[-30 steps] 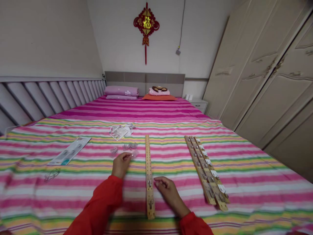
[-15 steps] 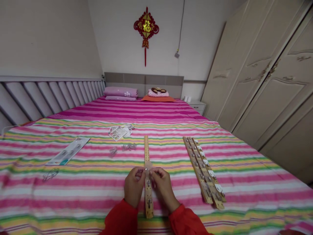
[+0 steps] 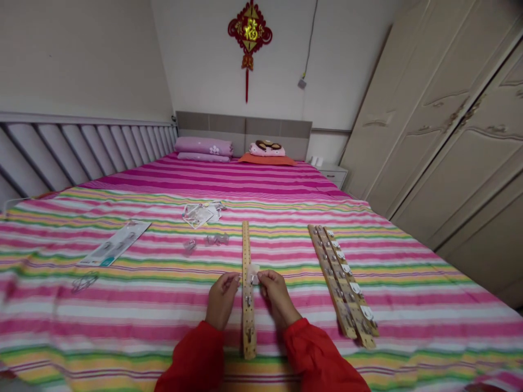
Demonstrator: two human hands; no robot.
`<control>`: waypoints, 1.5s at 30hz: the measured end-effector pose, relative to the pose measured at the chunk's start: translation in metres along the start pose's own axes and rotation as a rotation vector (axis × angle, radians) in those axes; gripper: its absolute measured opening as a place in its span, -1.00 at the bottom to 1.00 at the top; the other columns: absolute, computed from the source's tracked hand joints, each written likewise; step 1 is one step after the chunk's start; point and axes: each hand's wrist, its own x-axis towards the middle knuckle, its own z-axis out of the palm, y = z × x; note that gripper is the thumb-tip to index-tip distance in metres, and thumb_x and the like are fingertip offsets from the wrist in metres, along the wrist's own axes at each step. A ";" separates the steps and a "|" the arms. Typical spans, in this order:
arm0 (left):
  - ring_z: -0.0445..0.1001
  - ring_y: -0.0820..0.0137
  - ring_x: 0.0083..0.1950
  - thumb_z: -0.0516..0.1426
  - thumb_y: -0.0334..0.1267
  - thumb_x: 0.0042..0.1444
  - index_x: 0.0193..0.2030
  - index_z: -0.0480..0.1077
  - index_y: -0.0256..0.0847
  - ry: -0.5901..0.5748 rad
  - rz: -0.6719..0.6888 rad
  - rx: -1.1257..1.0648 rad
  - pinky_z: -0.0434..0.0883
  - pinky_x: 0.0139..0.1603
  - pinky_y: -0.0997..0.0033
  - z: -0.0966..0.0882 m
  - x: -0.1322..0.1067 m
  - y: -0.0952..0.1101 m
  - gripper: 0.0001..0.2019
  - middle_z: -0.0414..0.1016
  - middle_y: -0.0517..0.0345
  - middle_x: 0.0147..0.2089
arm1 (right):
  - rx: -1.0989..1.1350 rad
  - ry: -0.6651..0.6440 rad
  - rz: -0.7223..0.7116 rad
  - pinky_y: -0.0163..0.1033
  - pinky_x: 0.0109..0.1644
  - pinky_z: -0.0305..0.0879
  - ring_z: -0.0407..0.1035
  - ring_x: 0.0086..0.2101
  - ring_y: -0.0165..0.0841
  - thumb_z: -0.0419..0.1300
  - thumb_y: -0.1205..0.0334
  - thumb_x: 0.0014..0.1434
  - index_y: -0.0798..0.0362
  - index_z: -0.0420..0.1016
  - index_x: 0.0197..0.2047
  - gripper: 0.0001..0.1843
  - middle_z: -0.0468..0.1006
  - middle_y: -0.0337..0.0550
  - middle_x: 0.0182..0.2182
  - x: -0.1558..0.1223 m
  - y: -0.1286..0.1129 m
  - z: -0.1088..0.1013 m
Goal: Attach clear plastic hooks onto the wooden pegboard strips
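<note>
A narrow wooden strip with rows of holes [image 3: 245, 251] lies lengthwise in front of me, with metal hooks [image 3: 249, 300] on its nearer half. To its right, my right hand [image 3: 278, 296] pinches a clear adhesive hook [image 3: 254, 270], a square see-through pad with a small metal hook. The pad overlaps the strip's right edge; whether it touches the wood I cannot tell. Left of the strip, my left hand [image 3: 221, 299] is closed in a pinch at its fingertips, and what it holds, if anything, is too small to name.
Several similar strips with hooks [image 3: 341, 288] lie side by side on the right. Clear hooks [image 3: 217, 239] and a pile of packets [image 3: 200, 214] sit beyond my left hand. Farther left are a hook package [image 3: 116, 243] and thin wire-like loops [image 3: 85, 281]. A striped bedspread [image 3: 163, 326] lies underneath.
My hands have moved apart from their meeting point over the strip. The clear adhesive hook has shifted right with my right hand, and the camera view has tilted slightly down.
</note>
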 end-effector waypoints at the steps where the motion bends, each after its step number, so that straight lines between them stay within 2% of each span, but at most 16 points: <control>1: 0.52 0.29 -0.28 0.21 0.08 -0.16 -0.36 0.47 -0.24 -0.003 -0.028 -0.016 0.45 -0.22 0.33 -0.001 0.004 -0.004 -0.61 0.56 0.07 -0.36 | -0.002 0.001 0.010 -0.38 -0.70 -0.18 -0.06 -0.78 -0.57 0.34 0.06 -0.17 0.07 0.36 -0.61 -0.70 0.22 -0.43 -0.83 0.002 0.001 -0.001; 5: 0.49 0.35 -0.36 0.26 0.06 -0.29 -0.39 0.47 -0.26 -0.034 -0.119 -0.039 0.42 -0.30 0.36 -0.003 0.015 -0.015 -0.58 0.54 0.10 -0.43 | -0.029 -0.012 0.024 -0.37 -0.67 -0.18 -0.08 -0.77 -0.56 0.31 0.10 -0.16 0.07 0.36 -0.65 -0.72 0.18 -0.44 -0.85 0.009 0.004 0.002; 8: 0.47 0.39 -0.39 0.28 0.04 -0.34 -0.41 0.46 -0.26 -0.058 -0.185 -0.044 0.40 -0.34 0.40 -0.002 0.020 -0.018 -0.58 0.52 0.12 -0.45 | -0.063 -0.012 0.003 -0.36 -0.64 -0.08 0.01 -0.73 -0.53 0.31 0.12 -0.18 0.08 0.38 -0.68 -0.74 0.24 -0.39 -0.82 0.015 0.010 0.005; 12: 0.46 0.41 -0.40 0.27 0.02 -0.35 -0.43 0.45 -0.26 -0.062 -0.261 -0.026 0.36 -0.39 0.45 -0.002 0.025 -0.019 -0.60 0.51 0.14 -0.46 | -0.085 -0.001 -0.032 -0.35 -0.57 0.05 0.16 -0.66 -0.47 0.32 0.11 -0.21 0.09 0.40 -0.70 -0.73 0.35 -0.30 -0.77 0.024 0.018 0.007; 18: 0.41 0.45 -0.50 0.25 -0.05 -0.33 -0.45 0.42 -0.25 -0.047 -0.326 0.032 0.24 -0.57 0.52 0.003 0.033 -0.018 -0.66 0.46 0.21 -0.53 | -0.086 0.020 -0.013 -0.32 -0.51 0.11 0.19 -0.64 -0.46 0.30 0.15 -0.25 0.09 0.40 -0.74 -0.76 0.38 -0.28 -0.76 0.028 0.021 0.008; 24: 0.40 0.44 -0.56 0.24 -0.10 -0.27 -0.48 0.40 -0.26 -0.019 -0.326 0.056 0.16 -0.65 0.54 0.007 0.036 -0.023 -0.74 0.45 0.21 -0.58 | -0.067 0.030 0.021 -0.32 -0.48 0.12 0.19 -0.64 -0.47 0.27 0.21 -0.28 0.10 0.40 -0.74 -0.82 0.38 -0.29 -0.76 0.026 0.018 0.010; 31: 0.37 0.46 -0.60 0.23 -0.12 -0.21 -0.59 0.37 -0.24 0.005 -0.244 0.135 0.32 -0.55 0.47 0.010 0.043 -0.033 -0.78 0.43 0.21 -0.62 | -0.085 0.036 -0.016 -0.31 -0.47 0.15 0.21 -0.63 -0.46 0.28 0.20 -0.26 0.10 0.39 -0.74 -0.80 0.38 -0.28 -0.75 0.025 0.020 0.011; 39: 0.39 0.45 -0.60 0.21 -0.21 -0.18 -0.60 0.37 -0.22 0.034 -0.239 0.200 0.34 -0.55 0.47 0.011 0.046 -0.037 -0.85 0.42 0.22 -0.62 | -0.093 0.056 -0.039 -0.32 -0.47 0.16 0.23 -0.62 -0.45 0.30 0.20 -0.25 0.09 0.38 -0.72 -0.79 0.39 -0.29 -0.73 0.024 0.023 0.010; 45: 0.40 0.45 -0.58 0.20 -0.28 -0.19 -0.63 0.36 -0.21 0.049 -0.246 0.139 0.35 -0.56 0.50 0.012 0.048 -0.042 -0.88 0.42 0.23 -0.63 | -0.108 0.093 -0.062 -0.31 -0.49 0.18 0.24 -0.64 -0.44 0.30 0.22 -0.27 0.08 0.38 -0.73 -0.81 0.39 -0.29 -0.76 0.027 0.026 0.010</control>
